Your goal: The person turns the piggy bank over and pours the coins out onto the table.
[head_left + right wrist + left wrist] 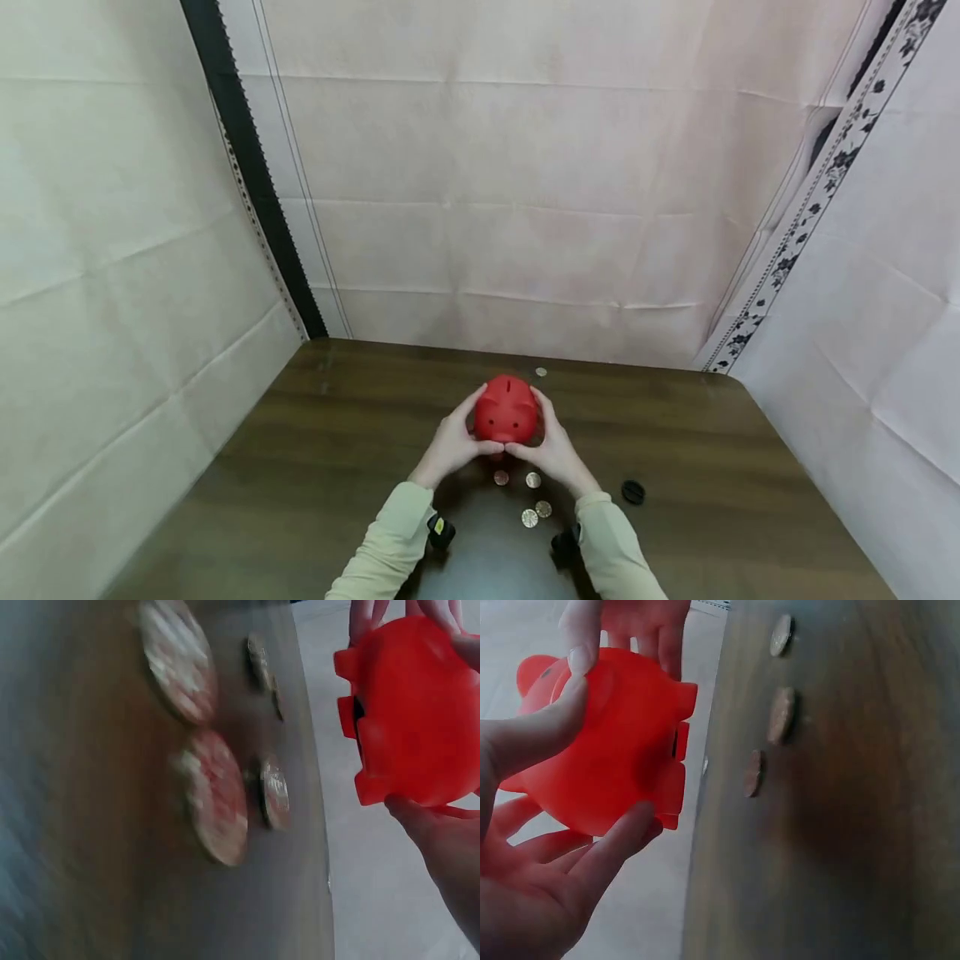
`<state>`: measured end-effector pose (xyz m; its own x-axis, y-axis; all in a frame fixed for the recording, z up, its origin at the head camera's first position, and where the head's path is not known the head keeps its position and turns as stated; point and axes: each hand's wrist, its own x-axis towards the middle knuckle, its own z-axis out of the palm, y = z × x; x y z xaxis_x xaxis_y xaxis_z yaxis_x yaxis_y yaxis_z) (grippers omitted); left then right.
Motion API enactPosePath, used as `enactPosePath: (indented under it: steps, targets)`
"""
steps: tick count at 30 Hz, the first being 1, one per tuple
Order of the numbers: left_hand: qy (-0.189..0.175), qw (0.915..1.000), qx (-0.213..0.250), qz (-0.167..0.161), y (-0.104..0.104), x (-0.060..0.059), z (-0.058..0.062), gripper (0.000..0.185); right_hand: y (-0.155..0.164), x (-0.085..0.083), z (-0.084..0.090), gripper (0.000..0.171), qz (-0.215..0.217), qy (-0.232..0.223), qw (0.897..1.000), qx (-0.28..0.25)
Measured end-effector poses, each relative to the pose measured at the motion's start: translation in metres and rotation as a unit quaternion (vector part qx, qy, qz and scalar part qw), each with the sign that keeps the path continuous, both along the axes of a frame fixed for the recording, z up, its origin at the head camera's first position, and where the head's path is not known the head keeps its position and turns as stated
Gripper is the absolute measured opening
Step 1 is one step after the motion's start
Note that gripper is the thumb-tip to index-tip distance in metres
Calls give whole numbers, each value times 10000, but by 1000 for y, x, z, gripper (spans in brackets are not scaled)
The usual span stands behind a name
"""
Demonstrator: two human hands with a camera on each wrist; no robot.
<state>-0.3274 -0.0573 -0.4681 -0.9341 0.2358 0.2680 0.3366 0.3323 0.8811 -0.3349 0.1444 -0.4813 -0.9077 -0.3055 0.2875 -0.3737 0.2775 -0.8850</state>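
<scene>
A red plastic piggy bank (507,409) is held off the dark wooden table (300,467) between both hands. My left hand (452,443) grips its left side and my right hand (553,446) grips its right side, thumbs meeting under its snout. In the left wrist view the bank (607,761) sits between thumb and fingers with its feet toward the table. The right wrist view shows the bank (420,712) from below, with a dark opening between its feet. Several coins (531,500) lie on the table under the hands.
A black round cap (633,492) lies on the table to the right of my right sleeve. One more coin (541,372) rests near the table's far edge. Cloth-covered walls close in the back and both sides.
</scene>
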Motion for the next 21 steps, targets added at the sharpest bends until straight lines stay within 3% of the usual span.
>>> enactPosePath:
  steps: [2, 5, 8, 11, 13, 14, 16, 19, 21]
  targets:
    - [77, 10000, -21, 39, 0, 4, 3, 95, -1, 8, 5, 98, -130, -7, 9998, -129]
    - [446, 9986, 210, 174, 2, 12, 23, 94, -2, 22, 34, 98, -292, 258, 9984, -399]
    - [1303, 9901, 467, 225, 4, 27, 51, 94, 0, 37, 67, 101, -338, 1104, 9921, -487]
    - [2288, 9712, 654, 76, 8, 39, 78, 95, 4, 44, 93, 106, -245, 2255, 9721, -594]
    - [2558, 9632, 827, -81, 10, 41, 83, 97, 6, 43, 97, 109, -140, 2774, 9579, -724]
    - [2489, 9636, 960, -192, 11, 40, 79, 97, 6, 41, 94, 109, -63, 2850, 9550, -819]
    - [1955, 9719, 1260, -359, 13, 35, 64, 97, 4, 36, 80, 107, -41, 2444, 9658, -866]
    - [631, 9856, 1533, -322, 12, 27, 22, 94, 1, 30, 41, 101, -140, 1010, 9919, -758]
    - [-137, 9876, 1550, -210, 11, 24, -4, 91, 0, 29, 16, 96, -273, 33, 9976, -632]
